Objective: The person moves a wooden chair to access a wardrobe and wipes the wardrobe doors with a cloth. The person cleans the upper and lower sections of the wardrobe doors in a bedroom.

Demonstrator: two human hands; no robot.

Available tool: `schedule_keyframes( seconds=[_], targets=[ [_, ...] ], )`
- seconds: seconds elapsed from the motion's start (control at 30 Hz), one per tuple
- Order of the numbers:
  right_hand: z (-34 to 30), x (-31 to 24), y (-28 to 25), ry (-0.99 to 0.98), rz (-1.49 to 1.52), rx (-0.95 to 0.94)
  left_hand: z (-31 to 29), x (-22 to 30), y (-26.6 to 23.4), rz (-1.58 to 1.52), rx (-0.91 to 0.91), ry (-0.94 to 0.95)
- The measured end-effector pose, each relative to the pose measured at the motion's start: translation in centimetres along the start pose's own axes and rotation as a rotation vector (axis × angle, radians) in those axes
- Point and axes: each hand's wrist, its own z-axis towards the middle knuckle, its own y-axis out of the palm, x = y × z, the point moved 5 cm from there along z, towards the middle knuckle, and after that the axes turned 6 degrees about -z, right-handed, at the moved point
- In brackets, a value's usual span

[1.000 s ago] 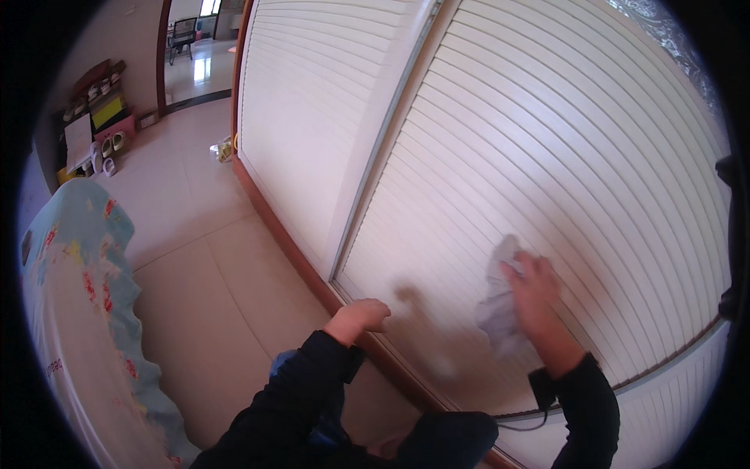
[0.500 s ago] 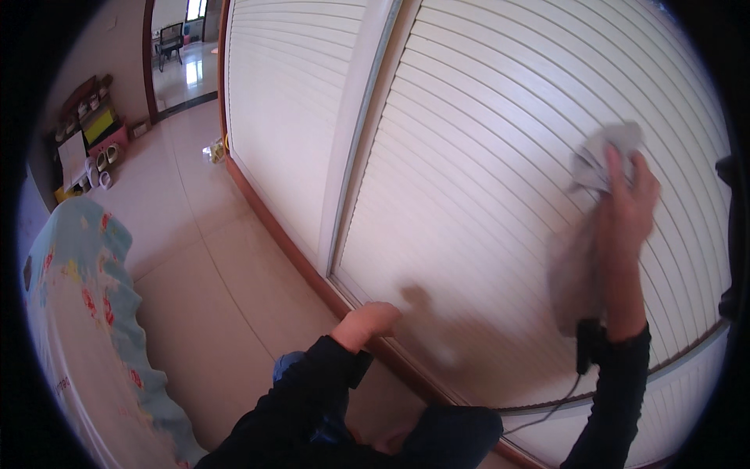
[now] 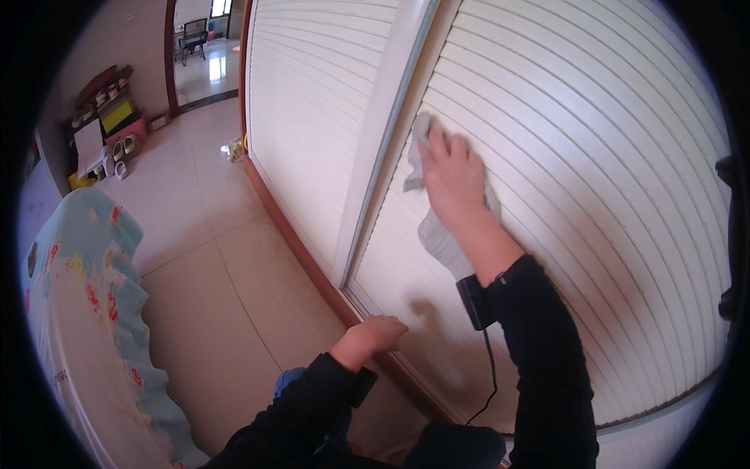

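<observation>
My right hand presses a grey cloth against the white slatted sliding door, close to its left frame. Part of the cloth shows past the fingertips, and the rest hangs under the palm and wrist. Lower down, my left hand hovers by the bottom edge of the door with nothing visible in it. Its fingers point toward the door, loosely bent, and are partly hidden. A black device with a cable is fixed at my right wrist.
A second white slatted panel stands to the left, above a reddish-brown floor rail. At the left is something draped in a floral cover. Farther back are a shoe rack, a doorway and a chair.
My right hand has swept left across the slats with the cloth, from the right side to near the door's left frame. The left hand stays low, its fingers slightly more extended.
</observation>
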Motion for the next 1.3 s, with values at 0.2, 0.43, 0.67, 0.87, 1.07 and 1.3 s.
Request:
schedule_keyframes(
  seconds=[0.2, 0.43, 0.67, 0.87, 1.07, 1.3],
  targets=[
    [-7.4, -2.9, -0.1, -0.19, 0.115, -0.194, -0.3, -1.1, 0.3, -0.049, 0.062, 0.097],
    [-18.1, 3.8, -8.1, -0.099, 0.27, -0.281, 0.4, -1.8, 2.2, -0.025, 0.11, 0.206],
    [-23.7, 19.5, -18.8, 0.234, -0.115, -0.005, 0.6, 0.6, 3.2, 0.012, -0.028, 0.176],
    [-29.1, 30.7, -27.3, 0.732, -0.324, 0.227, 1.8, 1.6, 4.4, 0.137, -0.146, 0.098],
    [-25.7, 28.1, -22.8, 0.734, -0.388, 0.287, 4.2, 2.6, 6.2, 0.186, -0.229, 0.147],
    [-12.0, 16.7, -12.7, 0.372, -0.088, 0.188, 5.4, 4.3, 6.9, 0.659, 0.099, 0.579]
  ],
)
